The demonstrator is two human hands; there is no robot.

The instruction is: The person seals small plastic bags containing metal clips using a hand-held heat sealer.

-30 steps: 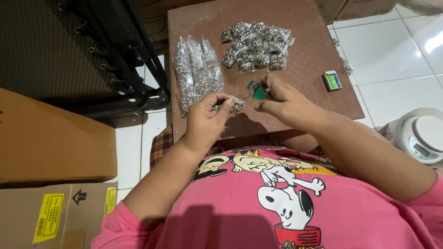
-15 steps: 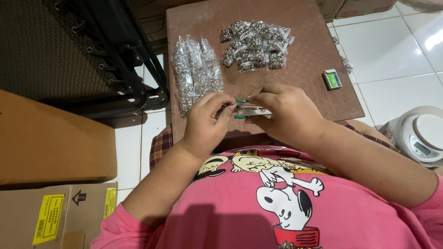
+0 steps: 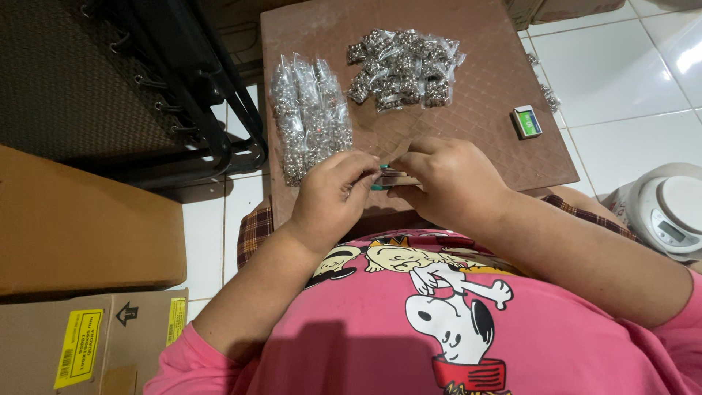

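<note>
Seen from above, your two hands meet over the near edge of a low brown table (image 3: 475, 88) with a quilted top. Your left hand (image 3: 333, 201) curls narrowly, its fingertips pinching one end of a small clear packet (image 3: 391, 175) with a green bit at its edge. Your right hand (image 3: 446, 183) closes over the other end of that packet, fingers bent inward, so most of it is hidden between your hands. Just beyond your left hand lies a row of long clear bags of silver metal pieces (image 3: 311, 117). Farther back, near the table's middle, sits a loose heap of small filled packets (image 3: 402, 66). A small green box (image 3: 527, 121) rests well apart near the table's right edge. A white kitchen scale (image 3: 669, 212) stands on the tiled floor to your right, and cardboard boxes (image 3: 80, 227) are stacked to your left.
</note>
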